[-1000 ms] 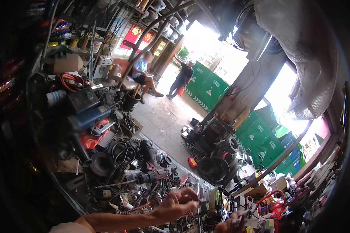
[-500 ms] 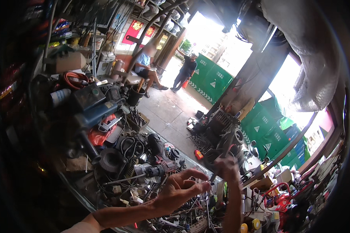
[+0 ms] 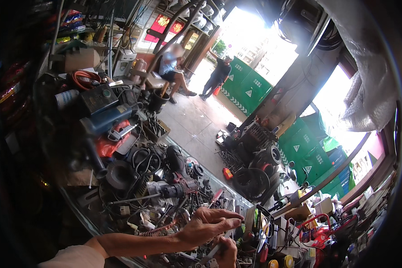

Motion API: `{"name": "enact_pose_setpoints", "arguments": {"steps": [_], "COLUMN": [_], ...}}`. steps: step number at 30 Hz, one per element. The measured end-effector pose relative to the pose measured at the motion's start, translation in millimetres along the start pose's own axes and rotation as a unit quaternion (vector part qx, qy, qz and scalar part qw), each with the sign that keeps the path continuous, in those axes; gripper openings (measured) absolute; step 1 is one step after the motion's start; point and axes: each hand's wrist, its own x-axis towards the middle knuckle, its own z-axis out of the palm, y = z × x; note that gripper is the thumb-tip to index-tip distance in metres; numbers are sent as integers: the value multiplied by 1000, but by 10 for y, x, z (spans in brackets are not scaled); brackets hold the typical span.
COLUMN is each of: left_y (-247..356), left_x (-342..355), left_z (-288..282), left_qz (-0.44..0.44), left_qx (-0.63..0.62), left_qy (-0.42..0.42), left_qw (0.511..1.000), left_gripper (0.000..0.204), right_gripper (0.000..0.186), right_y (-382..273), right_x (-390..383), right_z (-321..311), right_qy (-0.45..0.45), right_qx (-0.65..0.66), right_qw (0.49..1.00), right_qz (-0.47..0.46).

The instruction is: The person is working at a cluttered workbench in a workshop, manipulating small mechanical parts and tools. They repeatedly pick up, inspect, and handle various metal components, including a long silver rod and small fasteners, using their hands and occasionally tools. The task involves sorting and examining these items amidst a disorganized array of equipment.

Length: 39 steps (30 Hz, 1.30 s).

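Note:
My left hand (image 3: 210, 225) reaches in from the lower left over a workbench heaped with tools and metal parts. Its fingers are stretched out together, with the thumb pressed under them onto a thin grey metal rod (image 3: 208, 257). My right hand (image 3: 228, 252) is curled just below it at the bottom edge, against the same rod. Whether the right hand grips the rod is unclear. A dark power drill (image 3: 178, 190) with a long bit lies just beyond the left hand.
The bench also holds a blue power tool (image 3: 109, 117), black cable coils (image 3: 143, 158) and an orange hose (image 3: 85, 80). Motors and tyres (image 3: 259, 165) are piled on the floor to the right. A person sits (image 3: 172, 67) and another stands (image 3: 216, 76) near green barriers (image 3: 248, 89).
My right hand, raised above the bench half a second ago, has dropped down below my left hand. My left hand has stayed over the same spot and closed its fingers.

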Motion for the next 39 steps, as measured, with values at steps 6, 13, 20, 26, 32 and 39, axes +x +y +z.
{"name": "enact_pose_setpoints", "arguments": {"steps": [6,13,20,26,32,39], "left_y": [-29,-125,-80,-144,-234,-288], "left_x": [13,42,40,9,48,10], "left_z": [37,26,113,124,68,98], "left_qz": [-29,-6,-29,-22,-41,-29], "left_qx": [32,49,97,101,105,132], "left_qy": [21,28,47,31,35,29], "left_qw": [999,998,994,994,993,990], "left_gripper": [26,23,20,17,24,31], "right_gripper": [15,14,13,12,14,14], "right_y": [87,139,95,97,80,91], "right_x": [-22,-10,-101,-107,-143,-162], "right_z": [-67,-148,-48,-86,-70,-134], "right_qy": [4,-11,3,-33,-7,-5], "right_qx": [68,98,77,92,104,105], "right_qw": [997,995,997,995,994,993], "right_qz": [-20,-3,-17,-24,-28,-45]}}
